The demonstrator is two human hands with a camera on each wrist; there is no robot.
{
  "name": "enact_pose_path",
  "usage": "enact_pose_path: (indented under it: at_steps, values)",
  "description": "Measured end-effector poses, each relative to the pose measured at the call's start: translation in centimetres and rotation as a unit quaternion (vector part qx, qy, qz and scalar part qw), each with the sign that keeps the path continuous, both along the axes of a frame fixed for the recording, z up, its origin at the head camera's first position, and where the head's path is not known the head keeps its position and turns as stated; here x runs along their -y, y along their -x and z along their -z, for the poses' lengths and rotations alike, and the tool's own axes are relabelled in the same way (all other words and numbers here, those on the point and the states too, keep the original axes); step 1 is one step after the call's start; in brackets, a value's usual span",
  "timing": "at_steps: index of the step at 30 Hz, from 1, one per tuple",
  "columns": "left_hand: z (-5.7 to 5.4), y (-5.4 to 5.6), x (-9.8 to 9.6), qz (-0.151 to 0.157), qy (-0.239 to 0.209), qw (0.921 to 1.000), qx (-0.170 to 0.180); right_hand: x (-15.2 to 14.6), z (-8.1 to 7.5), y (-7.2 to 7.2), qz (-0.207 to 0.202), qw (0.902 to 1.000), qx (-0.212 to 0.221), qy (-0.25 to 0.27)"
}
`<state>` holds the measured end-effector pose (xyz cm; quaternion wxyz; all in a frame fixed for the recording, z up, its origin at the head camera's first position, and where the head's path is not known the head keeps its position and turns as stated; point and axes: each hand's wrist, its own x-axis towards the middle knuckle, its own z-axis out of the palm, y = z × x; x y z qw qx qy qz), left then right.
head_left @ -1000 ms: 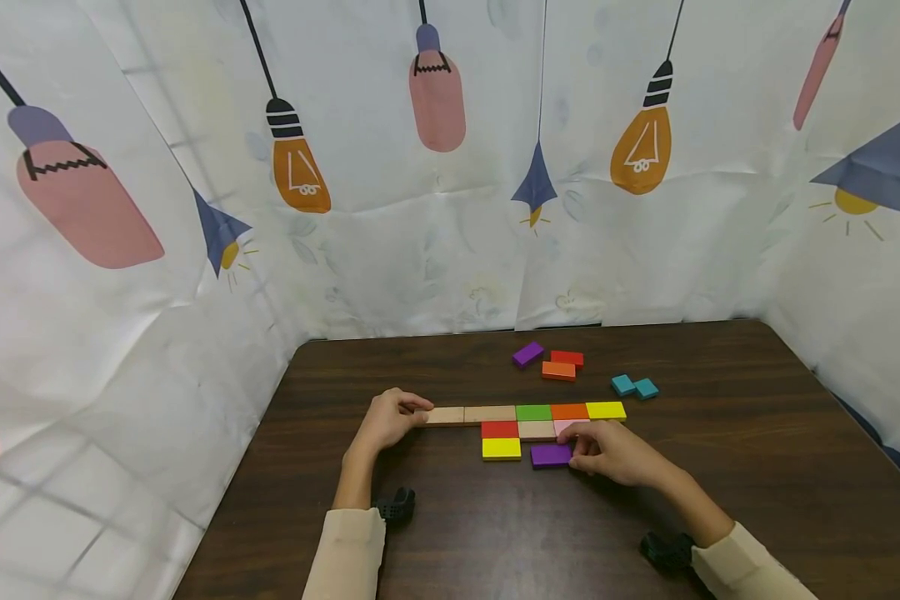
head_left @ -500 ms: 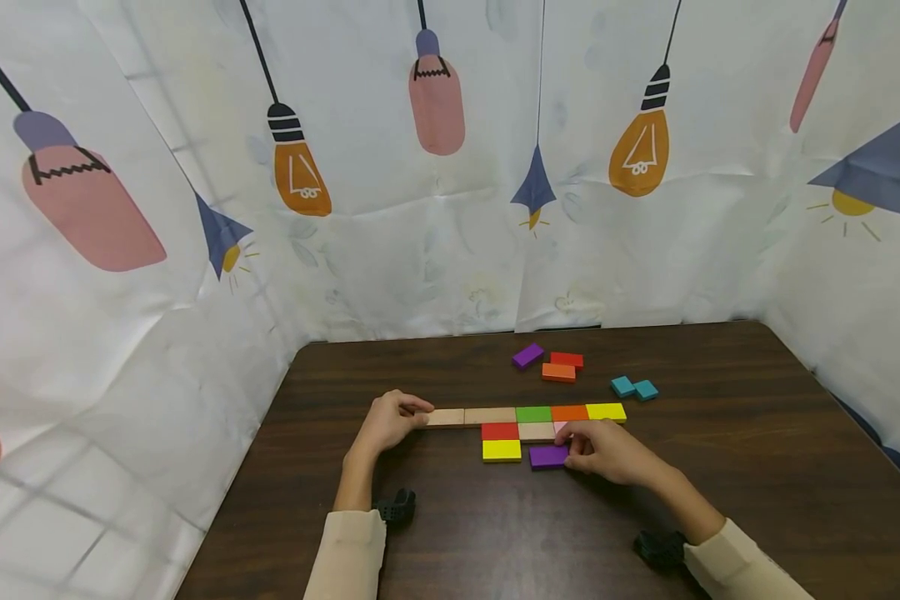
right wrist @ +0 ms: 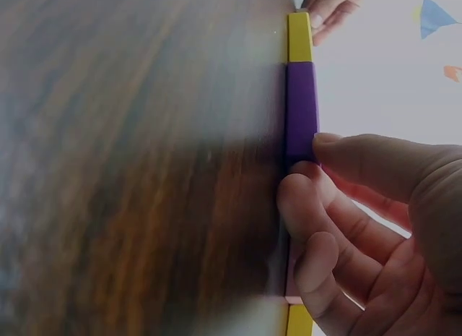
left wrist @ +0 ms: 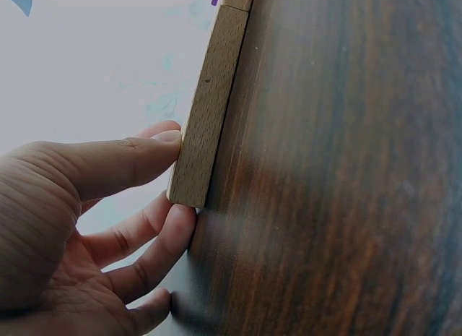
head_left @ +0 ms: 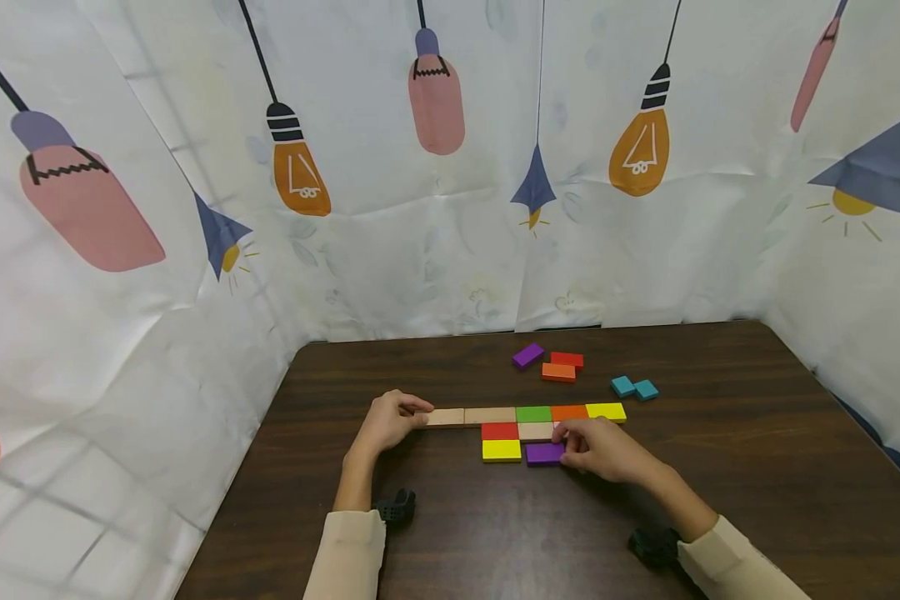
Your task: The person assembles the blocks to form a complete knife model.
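My left hand (head_left: 392,417) pinches the left end of a plain wooden block (head_left: 446,417), thumb on its top edge and fingers at its end. A back row continues rightward with another wooden block (head_left: 489,416), then green (head_left: 533,414), orange (head_left: 569,412) and yellow (head_left: 606,412) blocks. Before it lie a red block (head_left: 499,432), a tan block (head_left: 536,432) and a pink block largely hidden by my right hand (head_left: 607,450). That hand pinches the right end of a purple block (head_left: 543,454) flat on the table, a little right of the front yellow block (head_left: 501,451).
Farther back on the dark wooden table (head_left: 450,542) lie a loose purple block (head_left: 527,356), a red one (head_left: 567,360) and an orange one (head_left: 558,372). Two small teal blocks (head_left: 622,386) sit to their right. A white printed curtain (head_left: 450,250) hangs behind the table.
My right hand has slid the purple block slightly left, narrowing the gap to the front yellow block. The left hand stays in place on the wooden block.
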<state>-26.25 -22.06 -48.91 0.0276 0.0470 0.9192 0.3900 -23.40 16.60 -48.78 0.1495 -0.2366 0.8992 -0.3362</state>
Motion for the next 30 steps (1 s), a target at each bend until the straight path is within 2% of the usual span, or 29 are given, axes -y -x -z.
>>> enact_pose_path:
  at_steps: [19,30]
  values:
    - [0.07,0.03,0.04,0.006,0.003,1.0,-0.002,0.99,-0.38,-0.13,0.008,0.9999,-0.014,-0.002]
    - [-0.01,-0.06,0.16,0.0,-0.003,0.9999,0.01,1.05,0.04,0.09,0.003,0.9996,-0.028,0.006]
